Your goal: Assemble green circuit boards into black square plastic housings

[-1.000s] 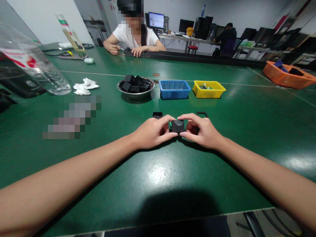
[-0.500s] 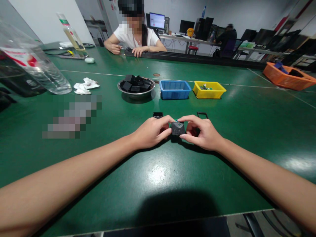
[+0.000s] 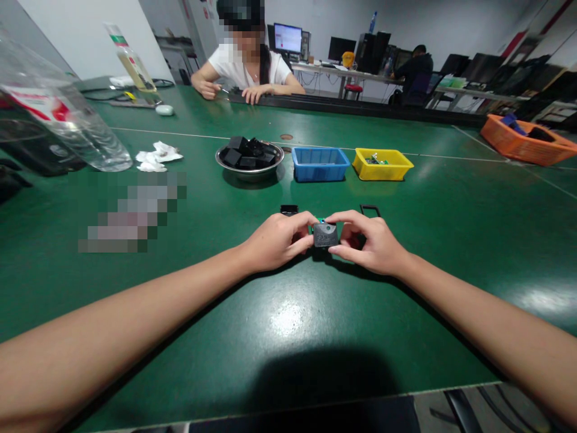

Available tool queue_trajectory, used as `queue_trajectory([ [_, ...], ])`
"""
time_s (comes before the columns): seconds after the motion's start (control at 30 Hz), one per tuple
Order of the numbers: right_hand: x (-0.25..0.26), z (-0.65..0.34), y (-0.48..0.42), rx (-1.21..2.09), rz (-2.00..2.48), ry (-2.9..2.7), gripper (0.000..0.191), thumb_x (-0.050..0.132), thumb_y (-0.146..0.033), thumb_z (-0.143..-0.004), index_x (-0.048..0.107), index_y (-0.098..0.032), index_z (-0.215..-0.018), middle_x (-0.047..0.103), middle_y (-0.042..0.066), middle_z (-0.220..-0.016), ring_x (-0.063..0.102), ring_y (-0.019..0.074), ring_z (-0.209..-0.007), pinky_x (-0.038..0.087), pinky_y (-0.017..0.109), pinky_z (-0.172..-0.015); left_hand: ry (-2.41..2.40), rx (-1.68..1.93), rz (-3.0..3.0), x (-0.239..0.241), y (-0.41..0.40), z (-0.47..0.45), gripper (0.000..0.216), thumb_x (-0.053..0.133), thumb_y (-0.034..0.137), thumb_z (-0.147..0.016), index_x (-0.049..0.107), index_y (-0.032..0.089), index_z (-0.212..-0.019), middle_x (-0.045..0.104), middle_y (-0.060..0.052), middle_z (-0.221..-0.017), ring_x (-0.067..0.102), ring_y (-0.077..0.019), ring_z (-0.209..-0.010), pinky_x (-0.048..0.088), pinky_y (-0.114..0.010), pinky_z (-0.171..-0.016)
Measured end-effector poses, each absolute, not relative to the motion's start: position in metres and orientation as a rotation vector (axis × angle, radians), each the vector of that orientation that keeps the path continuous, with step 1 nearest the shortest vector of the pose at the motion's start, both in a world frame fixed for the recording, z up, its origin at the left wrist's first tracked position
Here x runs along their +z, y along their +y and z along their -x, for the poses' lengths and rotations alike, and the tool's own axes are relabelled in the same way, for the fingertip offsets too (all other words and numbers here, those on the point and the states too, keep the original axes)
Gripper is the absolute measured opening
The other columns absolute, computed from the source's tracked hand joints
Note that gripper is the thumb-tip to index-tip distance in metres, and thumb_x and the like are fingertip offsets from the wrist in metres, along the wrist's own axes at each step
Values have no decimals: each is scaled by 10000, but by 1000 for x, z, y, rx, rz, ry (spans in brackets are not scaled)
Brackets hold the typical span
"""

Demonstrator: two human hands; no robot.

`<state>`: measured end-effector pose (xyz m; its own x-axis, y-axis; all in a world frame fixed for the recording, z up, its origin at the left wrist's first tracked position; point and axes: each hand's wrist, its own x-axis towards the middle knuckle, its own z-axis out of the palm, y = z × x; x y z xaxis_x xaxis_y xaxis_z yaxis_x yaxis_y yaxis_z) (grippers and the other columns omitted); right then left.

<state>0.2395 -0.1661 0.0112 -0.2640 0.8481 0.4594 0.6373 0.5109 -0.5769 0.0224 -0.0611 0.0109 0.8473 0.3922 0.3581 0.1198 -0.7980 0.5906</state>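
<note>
Both my hands meet over the green table (image 3: 288,325), pinching a small black square part (image 3: 325,234) with a bit of green showing at its top edge. My left hand (image 3: 277,240) grips its left side with thumb and forefinger. My right hand (image 3: 367,242) grips its right side the same way. A small black piece (image 3: 289,210) lies on the table just behind my left hand. A thin black frame piece (image 3: 369,208) lies behind my right hand.
A metal bowl (image 3: 249,170) of black parts, a blue bin (image 3: 320,163) and a yellow bin (image 3: 381,163) stand in a row farther back. A clear bottle (image 3: 67,123) and crumpled tissue (image 3: 157,156) are at left, an orange basket (image 3: 523,139) at far right. A person (image 3: 246,66) sits across the table.
The black part has tilted slightly between my fingers since a second ago. Both hands stay in about the same place.
</note>
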Motion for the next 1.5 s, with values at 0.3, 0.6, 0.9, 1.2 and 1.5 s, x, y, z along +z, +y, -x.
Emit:
queue_trajectory([
  [0.3, 11, -234, -170, 340, 1177, -2013, 392, 717, -376, -926, 616, -204, -1264, 628, -61, -648, 543, 99, -512, 438, 218, -558, 230, 576, -2460, 16, -62, -22, 202, 623, 271, -903, 657, 161, -1069, 629, 44, -662, 562, -92, -559, 392, -192, -568],
  [0.6, 12, -235, -169, 350, 1176, -2004, 397, 726, -338, -917, 612, -192, -1269, 604, -70, -641, 526, 93, -507, 429, 209, -546, 275, 589, -2358, 17, -62, -23, 212, 683, 329, -907, 690, 155, -1029, 611, 51, -674, 525, -78, -567, 396, -183, -583],
  [0.9, 11, -236, -168, 313, 1171, -2026, 404, 727, -355, -917, 618, -187, -1268, 619, -68, -639, 540, 91, -507, 437, 203, -551, 248, 585, -2335, 15, -61, -23, 207, 680, 312, -909, 679, 147, -1034, 606, 51, -699, 517, -68, -580, 388, -166, -579],
  [1.2, 9, -236, -168, 305, 1163, -2023, 394, 736, -349, -913, 629, -190, -1257, 606, -70, -634, 538, 89, -510, 449, 197, -557, 257, 593, -2383, 15, -61, -23, 162, 680, 287, -889, 669, 150, -973, 579, 65, -638, 503, -60, -531, 376, -162, -554],
  [1.5, 10, -236, -168, 308, 1164, -2018, 397, 742, -342, -908, 632, -188, -1258, 596, -74, -627, 536, 88, -505, 450, 194, -555, 237, 622, -2400, 14, -61, -23, 138, 680, 270, -892, 670, 151, -962, 563, 76, -619, 489, -56, -517, 366, -164, -551],
])
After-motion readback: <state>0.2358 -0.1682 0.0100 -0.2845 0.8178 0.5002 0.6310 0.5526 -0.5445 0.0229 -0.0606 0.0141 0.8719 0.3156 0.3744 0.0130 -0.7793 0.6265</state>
